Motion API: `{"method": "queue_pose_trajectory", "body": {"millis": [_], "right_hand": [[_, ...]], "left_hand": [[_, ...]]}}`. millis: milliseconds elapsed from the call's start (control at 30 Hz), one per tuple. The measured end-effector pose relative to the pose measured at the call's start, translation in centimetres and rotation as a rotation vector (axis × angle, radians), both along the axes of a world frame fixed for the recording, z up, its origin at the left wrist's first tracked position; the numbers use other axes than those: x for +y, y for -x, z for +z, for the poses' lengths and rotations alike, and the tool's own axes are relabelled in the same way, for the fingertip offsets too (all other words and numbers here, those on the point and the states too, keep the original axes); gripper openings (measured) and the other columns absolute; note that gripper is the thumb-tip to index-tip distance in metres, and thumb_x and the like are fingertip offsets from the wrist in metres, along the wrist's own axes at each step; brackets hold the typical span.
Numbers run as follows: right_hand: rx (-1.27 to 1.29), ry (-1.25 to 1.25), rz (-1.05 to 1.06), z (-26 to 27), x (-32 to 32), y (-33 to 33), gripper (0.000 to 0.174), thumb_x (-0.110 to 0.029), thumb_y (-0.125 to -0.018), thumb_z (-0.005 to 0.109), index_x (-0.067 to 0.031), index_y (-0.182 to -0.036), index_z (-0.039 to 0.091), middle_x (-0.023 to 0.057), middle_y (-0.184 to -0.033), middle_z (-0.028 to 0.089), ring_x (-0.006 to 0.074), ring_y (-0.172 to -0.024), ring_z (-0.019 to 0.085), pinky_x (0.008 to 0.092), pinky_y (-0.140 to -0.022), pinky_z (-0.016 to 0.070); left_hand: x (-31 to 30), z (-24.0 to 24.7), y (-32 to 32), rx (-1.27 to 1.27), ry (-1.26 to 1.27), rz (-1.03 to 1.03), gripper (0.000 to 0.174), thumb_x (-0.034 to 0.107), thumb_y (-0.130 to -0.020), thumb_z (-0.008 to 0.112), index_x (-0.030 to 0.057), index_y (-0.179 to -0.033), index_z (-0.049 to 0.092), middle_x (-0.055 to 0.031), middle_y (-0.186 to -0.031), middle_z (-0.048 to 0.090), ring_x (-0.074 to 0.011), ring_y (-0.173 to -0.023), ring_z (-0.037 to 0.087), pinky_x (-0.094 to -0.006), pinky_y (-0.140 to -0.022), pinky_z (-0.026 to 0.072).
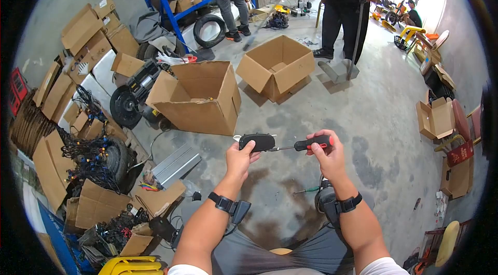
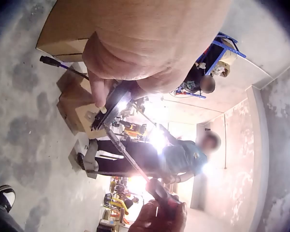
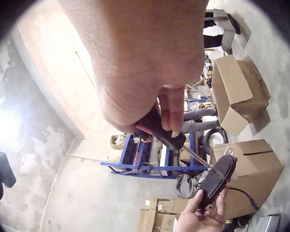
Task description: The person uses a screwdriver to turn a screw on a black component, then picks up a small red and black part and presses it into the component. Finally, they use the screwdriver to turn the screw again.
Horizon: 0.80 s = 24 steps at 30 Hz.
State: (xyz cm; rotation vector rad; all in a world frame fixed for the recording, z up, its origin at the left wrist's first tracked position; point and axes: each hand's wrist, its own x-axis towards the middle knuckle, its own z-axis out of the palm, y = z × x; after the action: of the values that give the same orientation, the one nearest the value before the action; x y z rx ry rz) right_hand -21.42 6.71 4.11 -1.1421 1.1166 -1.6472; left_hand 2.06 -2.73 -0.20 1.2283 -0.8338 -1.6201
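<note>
Screwdriver (image 1: 311, 144) in right hand (image 1: 328, 160) touches black housing (image 1: 257, 142) in left hand (image 1: 240, 161).

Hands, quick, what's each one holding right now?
The left hand grips a black plastic part.
The right hand grips a screwdriver, its tip at the part.

black oval part (image 1: 257, 142), red-handled screwdriver (image 1: 311, 143) tip touching it

black part (image 2: 111, 107) in left hand (image 2: 150, 43), screwdriver (image 2: 130, 159) against it
</note>
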Motion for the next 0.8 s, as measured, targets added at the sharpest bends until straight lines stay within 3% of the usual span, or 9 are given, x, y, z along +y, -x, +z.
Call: {"method": "queue_pose_trajectory", "body": {"millis": [800], "right_hand": [[0.020,0.013,0.006,0.00,-0.04,-0.33,0.031,-0.009,-0.090,0.067,-0.0004,-0.115,0.050,0.0126,-0.111,0.063,0.0158,-0.092,0.064,0.0302,-0.077,0.0558]], "left_hand": [[0.08,-0.34,0.19,0.036,-0.004,-0.013,0.021,0.010,-0.093,0.062,-0.0033,-0.108,0.057,-0.0152,-0.103,0.067,-0.0278,-0.087,0.070,-0.0380,-0.075,0.0608]]}}
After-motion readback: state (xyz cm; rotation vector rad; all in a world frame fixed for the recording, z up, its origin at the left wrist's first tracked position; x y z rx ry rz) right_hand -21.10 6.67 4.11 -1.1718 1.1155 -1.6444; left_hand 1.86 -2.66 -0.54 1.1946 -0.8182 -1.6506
